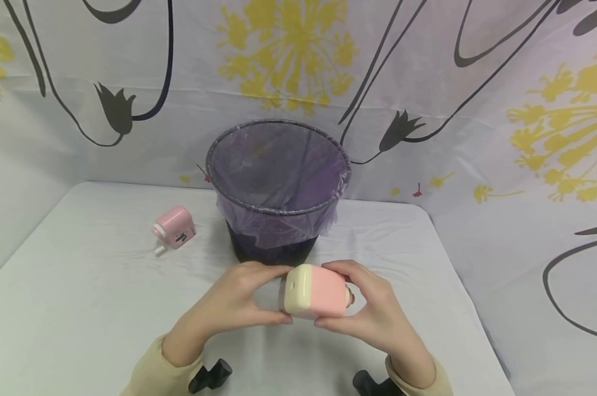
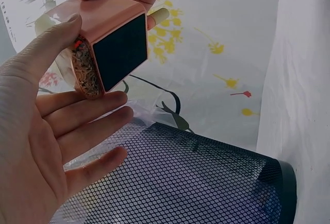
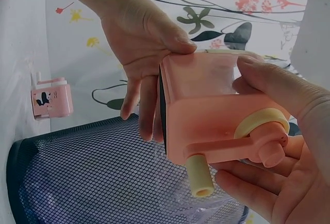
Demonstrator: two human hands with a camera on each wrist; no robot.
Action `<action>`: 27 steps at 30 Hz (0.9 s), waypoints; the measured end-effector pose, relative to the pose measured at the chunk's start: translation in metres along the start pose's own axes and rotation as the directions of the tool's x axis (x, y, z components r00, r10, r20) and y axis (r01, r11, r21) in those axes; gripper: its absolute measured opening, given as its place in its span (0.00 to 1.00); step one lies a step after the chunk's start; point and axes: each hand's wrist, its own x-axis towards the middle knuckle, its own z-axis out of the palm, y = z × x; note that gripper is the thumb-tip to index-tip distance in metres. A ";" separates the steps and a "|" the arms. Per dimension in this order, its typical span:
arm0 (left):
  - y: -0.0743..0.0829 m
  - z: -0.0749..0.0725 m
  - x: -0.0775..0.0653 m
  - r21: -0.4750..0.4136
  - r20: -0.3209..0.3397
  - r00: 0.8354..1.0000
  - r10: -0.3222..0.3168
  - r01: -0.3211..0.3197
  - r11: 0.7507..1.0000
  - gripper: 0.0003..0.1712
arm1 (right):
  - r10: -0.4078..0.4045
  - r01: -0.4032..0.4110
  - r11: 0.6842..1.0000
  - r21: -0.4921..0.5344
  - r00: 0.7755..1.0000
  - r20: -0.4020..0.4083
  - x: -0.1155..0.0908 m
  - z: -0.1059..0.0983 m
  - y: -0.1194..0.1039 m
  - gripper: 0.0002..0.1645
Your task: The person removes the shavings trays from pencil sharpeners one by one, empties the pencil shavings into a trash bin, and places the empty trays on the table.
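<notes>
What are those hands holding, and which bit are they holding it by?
A pink-and-cream pencil sharpener: the left hand pinches the end where shavings show; the right hand grips its sides near the crank.

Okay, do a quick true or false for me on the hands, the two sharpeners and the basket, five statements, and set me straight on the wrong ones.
1. The left hand and right hand both hold the peach sharpener. True.
2. The pink sharpener is inside the mesh basket. False: it is on the white table, left of the basket in the head view.
3. Shavings show in the peach sharpener. True.
4. The basket has no liner. False: a thin purple bag lines it and folds over its rim.
5. The peach sharpener's crank has a pale yellow knob. True.
</notes>
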 end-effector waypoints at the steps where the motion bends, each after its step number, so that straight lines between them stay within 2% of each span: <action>1: 0.000 0.000 0.000 0.000 0.000 1.000 0.001 -0.001 1.000 0.40 | 0.000 0.000 1.000 0.000 1.000 0.001 0.000 0.000 0.000 0.41; 14: -0.001 -0.002 0.000 -0.023 -0.002 0.999 0.034 -0.034 0.999 0.38 | 0.004 -0.004 1.000 -0.005 1.000 0.021 0.000 -0.001 -0.001 0.41; 27: 0.000 -0.004 0.000 -0.017 0.020 0.999 0.031 -0.031 0.999 0.38 | -0.027 0.028 1.000 -0.013 0.999 0.026 0.001 -0.001 0.000 0.39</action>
